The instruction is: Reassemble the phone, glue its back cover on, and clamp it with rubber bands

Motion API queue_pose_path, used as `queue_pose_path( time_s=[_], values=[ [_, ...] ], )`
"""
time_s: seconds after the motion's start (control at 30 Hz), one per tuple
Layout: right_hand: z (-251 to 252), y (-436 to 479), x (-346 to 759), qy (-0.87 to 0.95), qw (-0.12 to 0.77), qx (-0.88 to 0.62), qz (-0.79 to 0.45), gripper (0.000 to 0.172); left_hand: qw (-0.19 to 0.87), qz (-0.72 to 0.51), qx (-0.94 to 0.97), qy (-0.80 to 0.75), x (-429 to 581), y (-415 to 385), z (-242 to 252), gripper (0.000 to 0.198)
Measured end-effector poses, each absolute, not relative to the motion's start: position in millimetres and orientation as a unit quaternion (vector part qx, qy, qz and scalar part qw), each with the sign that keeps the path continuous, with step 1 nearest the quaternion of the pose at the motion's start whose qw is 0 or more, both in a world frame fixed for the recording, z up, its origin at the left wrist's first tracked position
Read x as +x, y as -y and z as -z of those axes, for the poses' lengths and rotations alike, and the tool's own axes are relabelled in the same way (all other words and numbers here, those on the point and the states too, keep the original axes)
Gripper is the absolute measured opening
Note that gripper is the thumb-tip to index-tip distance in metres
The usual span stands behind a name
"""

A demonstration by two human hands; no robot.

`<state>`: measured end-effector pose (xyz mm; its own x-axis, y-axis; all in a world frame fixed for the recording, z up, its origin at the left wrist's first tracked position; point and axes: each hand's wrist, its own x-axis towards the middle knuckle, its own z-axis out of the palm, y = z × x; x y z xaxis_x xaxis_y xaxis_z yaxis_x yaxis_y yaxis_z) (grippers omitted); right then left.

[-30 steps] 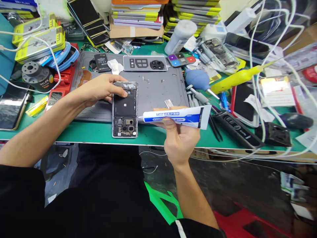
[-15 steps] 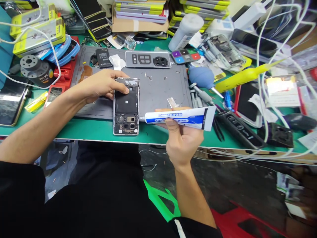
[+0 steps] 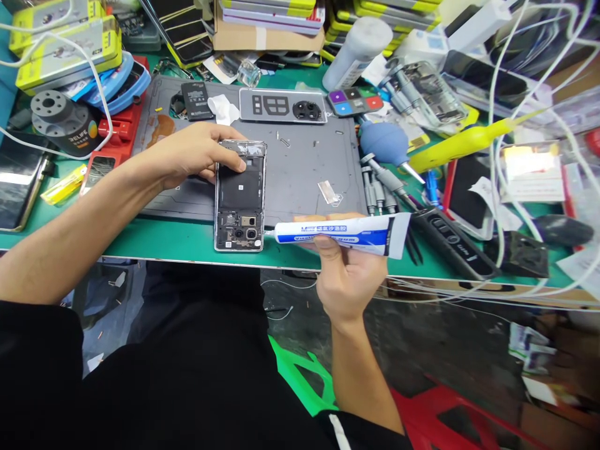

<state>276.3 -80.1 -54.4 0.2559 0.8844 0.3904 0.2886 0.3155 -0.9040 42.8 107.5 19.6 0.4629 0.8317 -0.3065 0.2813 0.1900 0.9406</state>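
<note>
An opened smartphone (image 3: 240, 194) shows its dark inner cover, with the camera modules at the end nearest me. My left hand (image 3: 213, 153) grips its far end, thumb lying on the inner face and fingers around the left edge. In my right hand (image 3: 349, 269) is a white and blue glue tube (image 3: 332, 233), held level, thumb on top. Its thin nozzle points left and reaches the phone's right edge near the cameras; whether it touches I cannot tell. Behind the phone lies a detached back cover (image 3: 281, 106) on the grey work mat (image 3: 304, 162).
A phone battery (image 3: 195, 100) and crumpled white tissue (image 3: 223, 110) lie at the mat's far left. On the right are a blue air blower (image 3: 385, 142), several screwdrivers, a yellow tool (image 3: 459, 147) and a black electric screwdriver (image 3: 452, 244). White cables (image 3: 497, 187) hang across the right side.
The tube has moved slightly toward me along the phone's right edge, staying in my right hand. My left hand still holds the phone. The whole view has shifted a little.
</note>
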Motion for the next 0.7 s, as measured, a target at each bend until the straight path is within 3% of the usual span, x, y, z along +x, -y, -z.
queue_pose_path(
  time_s=[0.17, 0.33, 0.7],
  values=[
    [54.6, 85.7, 277.6, 0.558, 0.593, -0.525, -0.251, 0.013, 0.617, -0.225, 0.596, -0.462, 43.5, -106.9, -20.4, 0.036],
    [58.4, 90.9, 278.9, 0.543, 0.606, -0.529, -0.242, 0.025, 0.622, -0.224, 0.594, -0.458, 43.0, -107.5, -19.2, 0.035],
    [72.0, 99.2, 284.3, 0.539, 0.609, -0.526, -0.251, 0.023, 0.621, -0.216, 0.598, -0.458, 41.8, -108.9, -19.0, 0.029]
  ],
)
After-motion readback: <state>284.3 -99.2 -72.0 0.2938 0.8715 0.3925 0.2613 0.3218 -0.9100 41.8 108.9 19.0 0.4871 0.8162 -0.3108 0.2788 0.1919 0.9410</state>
